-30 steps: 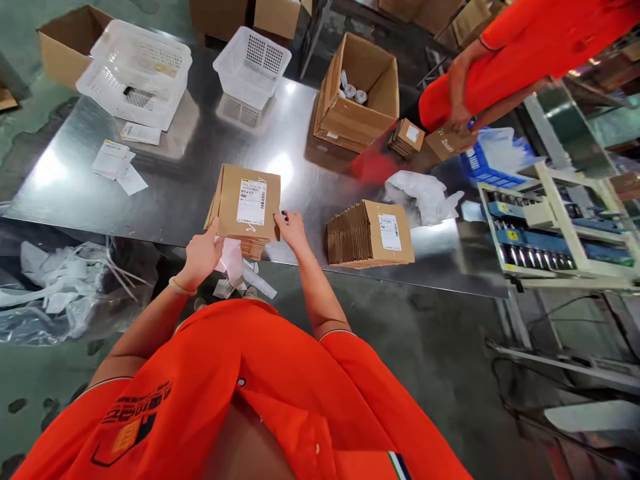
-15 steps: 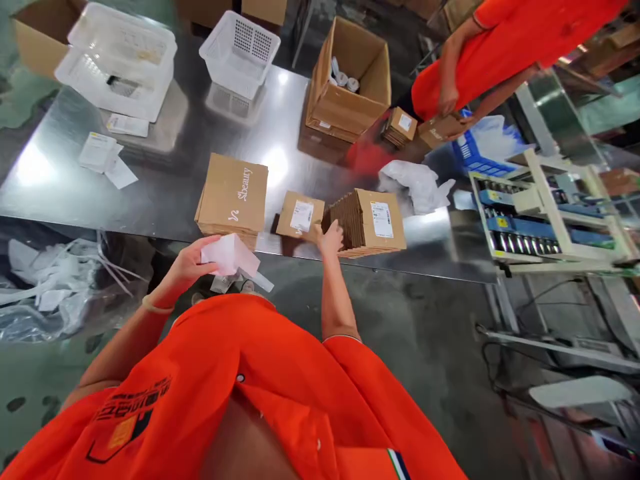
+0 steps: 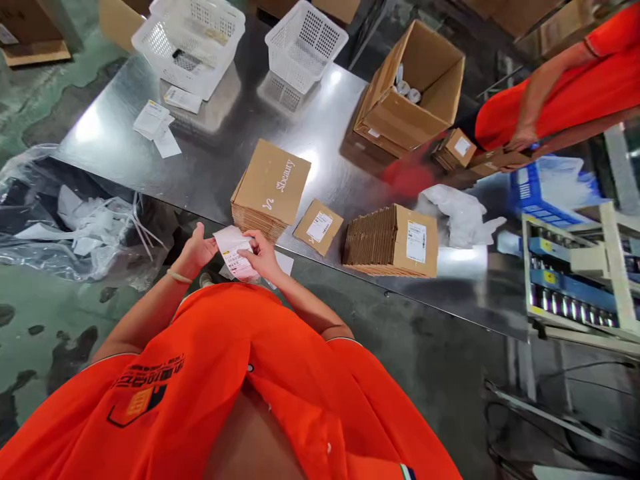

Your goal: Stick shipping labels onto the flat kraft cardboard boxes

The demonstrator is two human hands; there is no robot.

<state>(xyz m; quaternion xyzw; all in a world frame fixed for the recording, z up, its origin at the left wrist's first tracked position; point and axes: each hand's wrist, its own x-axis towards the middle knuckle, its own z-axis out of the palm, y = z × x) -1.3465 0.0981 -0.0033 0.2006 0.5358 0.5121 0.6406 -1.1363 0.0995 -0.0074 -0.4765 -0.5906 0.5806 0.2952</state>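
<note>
A strip of white printed labels [image 3: 236, 253] hangs in front of my waist, below the table edge. My right hand [image 3: 263, 257] pinches its right side between thumb and fingers. At the strip's left edge is my left hand [image 3: 197, 250], palm up, thumb raised and fingers stretched out, the fingertips at the paper. A small labelled flat carton [image 3: 319, 228] lies on the table's near edge. Left of it is a stack of flat cartons [image 3: 273, 183] with white lettering; right of it, a leaning row of labelled flat cartons [image 3: 393, 241].
On the steel table [image 3: 210, 177] stand two white plastic baskets [image 3: 306, 47], a large open cardboard box [image 3: 410, 87] and crumpled white plastic [image 3: 457, 213]. Loose label sheets [image 3: 155, 127] lie at left. A clear waste bag [image 3: 95, 233] hangs beside the table. A co-worker [image 3: 555, 113] handles cartons at right.
My right hand has left the cartons and moved left to the labels, now pinching them. My left hand's thumb has lifted off the paper. The view has shifted, moving the table's things rightward.
</note>
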